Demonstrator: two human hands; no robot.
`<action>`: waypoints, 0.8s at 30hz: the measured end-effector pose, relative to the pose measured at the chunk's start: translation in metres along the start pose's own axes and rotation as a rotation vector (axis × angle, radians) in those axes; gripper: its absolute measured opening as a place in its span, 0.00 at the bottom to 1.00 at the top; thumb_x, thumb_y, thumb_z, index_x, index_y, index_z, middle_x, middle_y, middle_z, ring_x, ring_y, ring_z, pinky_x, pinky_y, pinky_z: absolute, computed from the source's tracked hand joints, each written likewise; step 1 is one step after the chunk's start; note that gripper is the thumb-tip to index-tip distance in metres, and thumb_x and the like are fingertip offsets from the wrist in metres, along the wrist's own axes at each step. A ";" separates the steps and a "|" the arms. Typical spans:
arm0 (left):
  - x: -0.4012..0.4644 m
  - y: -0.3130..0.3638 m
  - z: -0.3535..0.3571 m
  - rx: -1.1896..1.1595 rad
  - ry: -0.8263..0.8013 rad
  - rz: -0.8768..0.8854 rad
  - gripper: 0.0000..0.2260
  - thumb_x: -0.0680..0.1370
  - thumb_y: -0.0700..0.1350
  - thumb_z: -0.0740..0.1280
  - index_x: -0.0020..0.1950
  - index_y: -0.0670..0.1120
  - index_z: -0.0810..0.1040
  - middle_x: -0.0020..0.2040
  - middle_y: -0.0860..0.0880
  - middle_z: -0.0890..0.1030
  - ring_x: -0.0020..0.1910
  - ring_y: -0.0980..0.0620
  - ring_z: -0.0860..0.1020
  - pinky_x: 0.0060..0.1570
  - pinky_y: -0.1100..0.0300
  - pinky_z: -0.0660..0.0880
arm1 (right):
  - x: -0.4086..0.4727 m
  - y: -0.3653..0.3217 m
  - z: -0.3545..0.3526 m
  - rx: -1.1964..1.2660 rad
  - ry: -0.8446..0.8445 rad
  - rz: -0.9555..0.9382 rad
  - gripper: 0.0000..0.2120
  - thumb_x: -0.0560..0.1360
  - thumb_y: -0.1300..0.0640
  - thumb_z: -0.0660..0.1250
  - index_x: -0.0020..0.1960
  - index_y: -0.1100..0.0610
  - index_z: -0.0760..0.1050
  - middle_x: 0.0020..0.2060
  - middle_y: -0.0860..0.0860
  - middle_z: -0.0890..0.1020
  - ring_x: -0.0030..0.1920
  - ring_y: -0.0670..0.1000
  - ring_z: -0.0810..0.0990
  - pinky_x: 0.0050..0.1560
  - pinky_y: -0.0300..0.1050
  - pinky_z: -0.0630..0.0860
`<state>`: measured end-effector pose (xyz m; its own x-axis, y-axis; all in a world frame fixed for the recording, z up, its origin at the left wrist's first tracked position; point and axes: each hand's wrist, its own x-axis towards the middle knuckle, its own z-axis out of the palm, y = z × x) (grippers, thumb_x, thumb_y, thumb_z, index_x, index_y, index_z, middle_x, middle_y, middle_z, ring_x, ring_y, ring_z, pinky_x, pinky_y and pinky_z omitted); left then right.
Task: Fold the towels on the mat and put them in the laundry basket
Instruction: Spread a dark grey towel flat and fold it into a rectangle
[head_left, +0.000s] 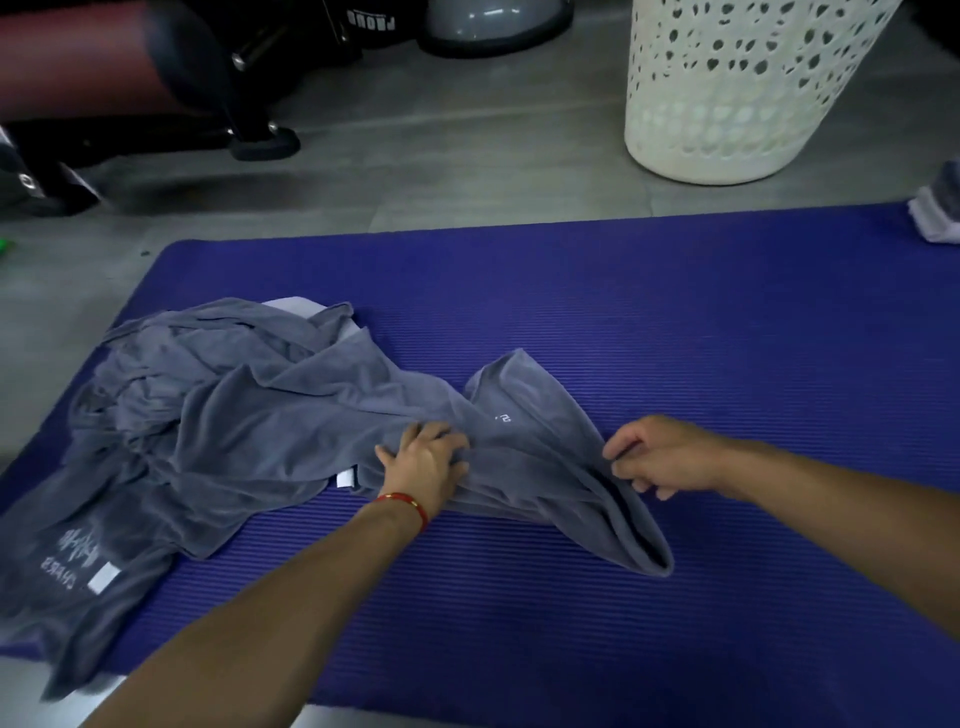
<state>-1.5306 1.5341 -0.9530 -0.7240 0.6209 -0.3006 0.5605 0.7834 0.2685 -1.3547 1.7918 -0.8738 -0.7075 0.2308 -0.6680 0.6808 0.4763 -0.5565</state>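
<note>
On the purple mat (675, 322), near its front edge, both hands are on one grey towel (524, 447) that lies crumpled and twisted, not yet spread flat. The left hand (428, 460) has its grip bunched into the cloth at the towel's middle, fingers curled into the fabric; the right hand (662, 457) pinches the towel's right-hand edge, where the cloth rolls into a loose tube toward the mat's front. Toward the mat's left edge a heap of more grey towels (171, 415) sits unfolded, partly hanging over that edge onto the floor. Beyond the mat's far edge the white laundry basket (727, 93) stands on the floor; its inside is hidden. Judging by this, folding has barely begun: no folded towel shows, and the heap remains.
</note>
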 end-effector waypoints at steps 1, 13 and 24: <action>-0.002 0.003 -0.001 -0.055 0.062 0.045 0.10 0.81 0.48 0.67 0.62 0.54 0.78 0.66 0.52 0.76 0.71 0.44 0.69 0.67 0.32 0.63 | 0.003 -0.005 0.001 -0.062 0.046 -0.036 0.12 0.80 0.51 0.69 0.63 0.47 0.77 0.56 0.49 0.83 0.54 0.50 0.83 0.55 0.46 0.81; -0.043 0.048 -0.014 -0.420 0.412 0.223 0.09 0.76 0.44 0.67 0.56 0.49 0.79 0.55 0.50 0.81 0.55 0.48 0.80 0.54 0.49 0.78 | 0.010 0.017 0.001 -0.287 -0.373 -0.190 0.33 0.78 0.59 0.69 0.75 0.34 0.64 0.61 0.41 0.82 0.61 0.41 0.80 0.66 0.46 0.77; 0.018 -0.065 -0.038 -0.013 0.044 -0.301 0.11 0.78 0.47 0.66 0.58 0.45 0.82 0.59 0.40 0.81 0.60 0.38 0.77 0.58 0.49 0.75 | -0.011 -0.003 -0.003 -0.505 -0.058 -0.218 0.14 0.82 0.52 0.66 0.65 0.38 0.74 0.51 0.37 0.81 0.49 0.39 0.81 0.55 0.39 0.78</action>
<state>-1.5953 1.4935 -0.9413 -0.8733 0.3592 -0.3290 0.3133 0.9314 0.1853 -1.3498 1.7909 -0.8636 -0.8006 0.0412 -0.5978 0.3340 0.8590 -0.3881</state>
